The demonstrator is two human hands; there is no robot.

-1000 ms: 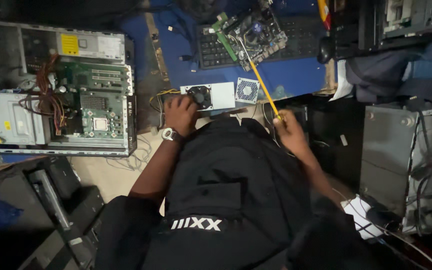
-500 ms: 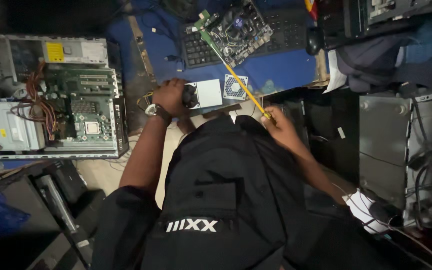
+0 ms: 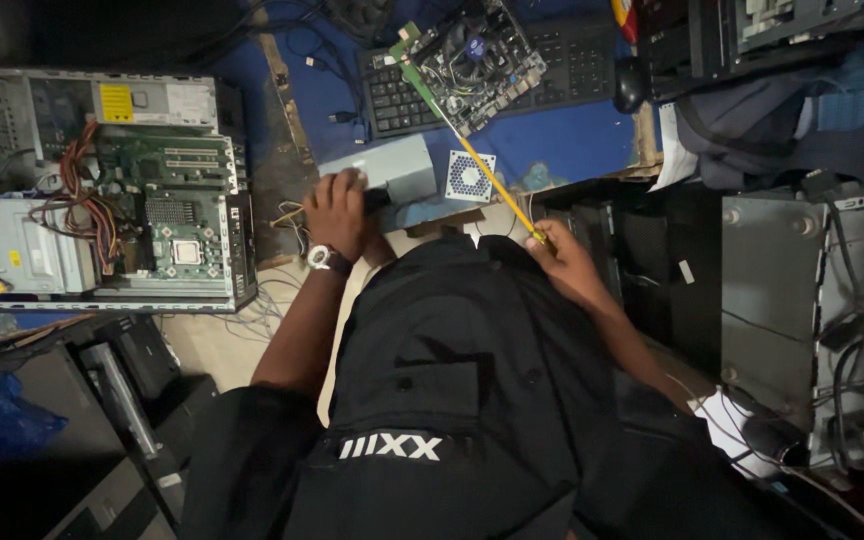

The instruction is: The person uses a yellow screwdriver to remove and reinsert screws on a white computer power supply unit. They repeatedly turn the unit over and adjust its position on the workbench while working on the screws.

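Left hand (image 3: 337, 212): laid over the near end of a grey power supply (image 3: 382, 172), fingers curled on its dark corner, grasping it. The unit is tilted, partly on the blue mat (image 3: 562, 140), partly off its near edge.

Right hand (image 3: 557, 258): closed on the handle of a long yellow screwdriver (image 3: 487, 175), whose shaft is run up toward the loose motherboard (image 3: 477, 55).

Risks, judged: the supply may be tipped off the mat edge if the one-handed hold is lost; the screwdriver tip may be dragged across the motherboard or its green card, scratching traces; the yellow leads under the left hand may be snagged.

Surroundings: small white fan (image 3: 470, 176) just beside the screwdriver shaft; keyboard (image 3: 512, 85) under the motherboard; open case (image 3: 112, 200) to the left, with its red wiring; metal chassis (image 3: 812, 290) to the right.

Obstructions: the dark-clothed lap is crowded by cases on both sides; the fan and keyboard lie in the screwdriver's path.
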